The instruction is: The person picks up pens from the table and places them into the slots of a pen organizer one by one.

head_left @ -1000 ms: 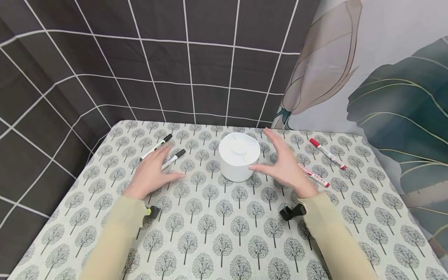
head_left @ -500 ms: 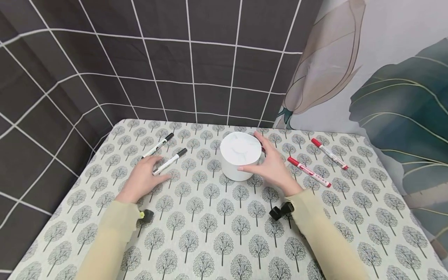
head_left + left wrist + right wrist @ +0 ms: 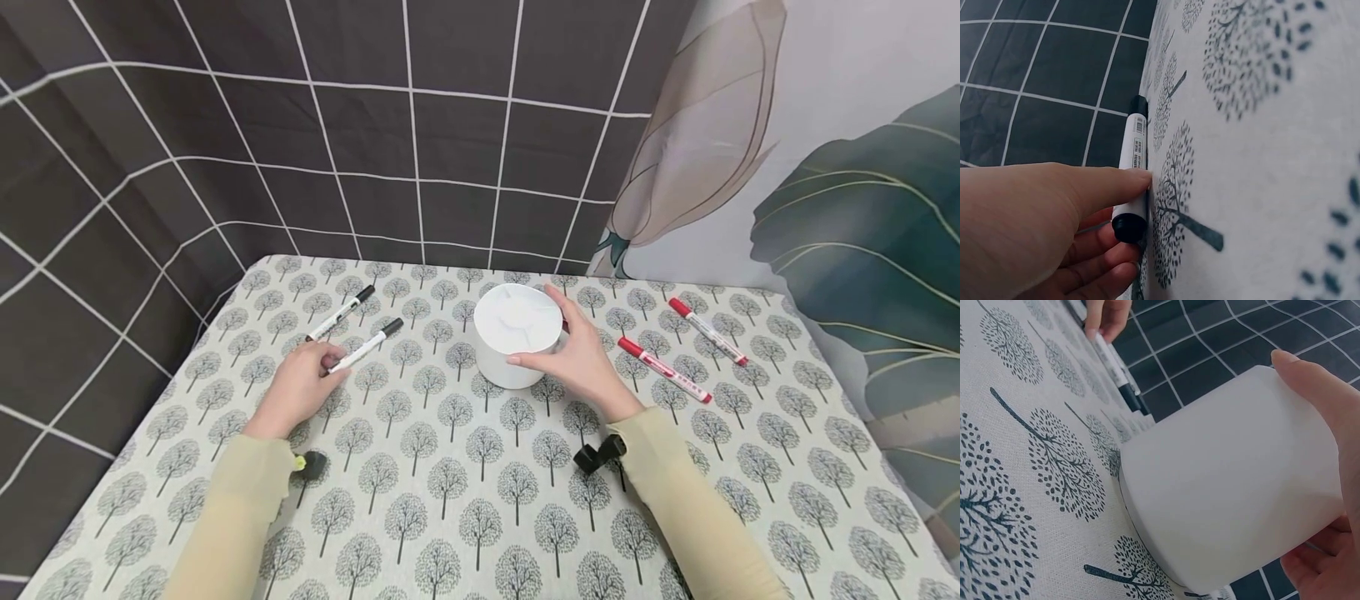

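Observation:
My left hand [image 3: 296,383] pinches a white whiteboard marker with a black cap [image 3: 367,343] near its rear end. In the left wrist view the thumb lies along the marker [image 3: 1135,147], and the other fingers curl on its far side, partly hidden. A second black-capped marker [image 3: 341,312] lies just beyond. My right hand [image 3: 581,354] grips the right side of a white round divided pen holder [image 3: 504,358], which stands upright on the table. Thumb in front, fingers behind, as the right wrist view of the pen holder [image 3: 1229,481] also shows.
Two red-capped markers, a nearer one [image 3: 666,370] and a farther one [image 3: 708,332], lie to the right of my right hand. The table is covered with a tree-print cloth [image 3: 480,500]. Behind it hangs a dark grid-patterned curtain [image 3: 360,125], with a floral one [image 3: 750,167] at right.
My right hand has moved left and closed round the pen holder's side. The left hand has drawn back slightly, and its fingers have curled onto the nearer black-capped marker.

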Motion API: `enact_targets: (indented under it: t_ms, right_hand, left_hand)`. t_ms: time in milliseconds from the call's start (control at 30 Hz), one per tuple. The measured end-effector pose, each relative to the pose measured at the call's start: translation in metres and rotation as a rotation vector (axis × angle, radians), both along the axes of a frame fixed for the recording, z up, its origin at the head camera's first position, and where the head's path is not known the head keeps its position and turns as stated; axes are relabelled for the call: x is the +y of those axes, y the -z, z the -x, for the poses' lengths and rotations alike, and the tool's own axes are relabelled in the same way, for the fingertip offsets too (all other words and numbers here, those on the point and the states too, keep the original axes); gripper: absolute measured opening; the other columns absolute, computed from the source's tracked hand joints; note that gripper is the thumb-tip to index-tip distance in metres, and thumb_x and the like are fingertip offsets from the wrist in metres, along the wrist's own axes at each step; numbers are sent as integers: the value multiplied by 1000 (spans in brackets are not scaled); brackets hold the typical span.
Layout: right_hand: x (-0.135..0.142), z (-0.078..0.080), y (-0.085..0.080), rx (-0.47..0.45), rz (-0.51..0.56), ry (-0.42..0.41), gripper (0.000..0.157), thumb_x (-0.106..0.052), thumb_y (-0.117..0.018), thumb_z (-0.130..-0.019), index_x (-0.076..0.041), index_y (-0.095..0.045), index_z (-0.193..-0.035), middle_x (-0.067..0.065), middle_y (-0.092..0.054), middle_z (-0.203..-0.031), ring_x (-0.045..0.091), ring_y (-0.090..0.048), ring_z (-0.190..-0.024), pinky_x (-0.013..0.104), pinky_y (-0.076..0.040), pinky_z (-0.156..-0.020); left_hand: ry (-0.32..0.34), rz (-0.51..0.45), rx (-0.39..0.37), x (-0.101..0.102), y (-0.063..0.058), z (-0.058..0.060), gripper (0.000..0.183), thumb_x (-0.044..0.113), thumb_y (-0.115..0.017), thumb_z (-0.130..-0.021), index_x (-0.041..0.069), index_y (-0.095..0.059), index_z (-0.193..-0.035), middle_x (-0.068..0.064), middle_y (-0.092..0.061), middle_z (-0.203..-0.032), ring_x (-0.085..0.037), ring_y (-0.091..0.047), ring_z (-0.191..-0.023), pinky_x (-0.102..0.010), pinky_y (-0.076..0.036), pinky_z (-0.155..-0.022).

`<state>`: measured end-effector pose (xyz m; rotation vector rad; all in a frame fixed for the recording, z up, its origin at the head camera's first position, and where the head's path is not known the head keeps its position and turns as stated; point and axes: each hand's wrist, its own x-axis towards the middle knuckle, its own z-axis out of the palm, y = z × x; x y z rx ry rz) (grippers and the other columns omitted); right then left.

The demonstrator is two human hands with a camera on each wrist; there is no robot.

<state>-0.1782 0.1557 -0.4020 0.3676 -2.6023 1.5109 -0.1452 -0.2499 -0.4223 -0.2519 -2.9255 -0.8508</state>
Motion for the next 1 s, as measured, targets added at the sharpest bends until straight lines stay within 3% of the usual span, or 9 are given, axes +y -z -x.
enact_targets:
  t_ms: [333,567,1000]
  right_hand:
    - [1,-1,0,-20,32,-2,119,-37,-100,-62,-19,-34,-160,11,-37,-157,34,-43,-138,53,-35,-114]
    - [1,-1,-1,-16,44,-6,119,-36,-100,-62,-16,-34,-159,12,-38,-156,34,-44,-137,54,-35,-114]
    - [0,1,1,-14,45,-15,118,-37,-100,-62,-18,-35,-159,11,-39,-156,34,-44,-137,54,-36,-113]
  left_hand:
    - [-16,-14,14,0,1,1,26,6,-75,-91,-7,-68,-113,-16,-64,-95,-29,-60,-84,-47,-52,-76]
    - [-41,-40,63,2,1,0,25,8,-75,-92,-7,-69,-112,-13,-63,-90,-26,-56,-76,-41,-49,-69]
    - [-78,-140,145,20,-14,6,23,11,-72,-96,-1,-69,-115,-10,-60,-90,-24,-54,-75,-37,-46,-68]
